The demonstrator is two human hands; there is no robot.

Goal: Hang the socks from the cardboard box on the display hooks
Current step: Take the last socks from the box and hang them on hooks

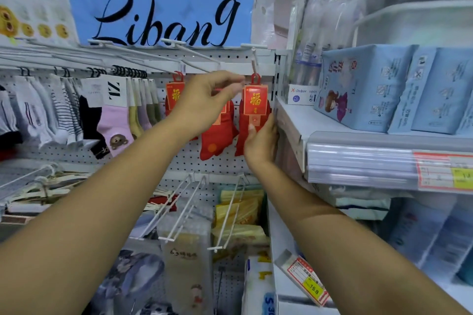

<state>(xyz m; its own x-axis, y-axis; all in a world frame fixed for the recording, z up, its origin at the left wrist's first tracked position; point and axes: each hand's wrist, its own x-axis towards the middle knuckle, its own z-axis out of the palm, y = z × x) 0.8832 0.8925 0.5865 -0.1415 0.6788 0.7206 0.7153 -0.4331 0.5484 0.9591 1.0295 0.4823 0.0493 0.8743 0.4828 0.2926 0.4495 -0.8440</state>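
Red sock pack [256, 100]: It hangs just at 1 o'clock from the middle of the picture. It has a gold sign on its card.
Red loop [255, 79]: It sits on top of the pack. The white hook [254, 60] is at 12 o'clock from it, very close. I cannot tell if the loop is all the way on the hook.
Left hand [210, 102]: It is at 9 o'clock from the pack. The thumb and fingers are close together, right beside the loop. I cannot tell if they pinch it.
Right hand [261, 146]: It is at 6 o'clock from the pack. It holds the bottom of the socks, with the thumb in front and the fingers behind.
Other red socks [217, 140]: They hang at 8 o'clock from the pack, partly behind the left hand.
Shelf [358, 140]: It is at 3 o'clock, just beside the pack, with blue packs [358, 89] on it.
What could go wrong: If both hands let go before the loop is over the hook, the pack could drop. If the right hand pulls down hard, the loop could snap or the card could tear. The shelf edge is so close that the pack could catch on it.
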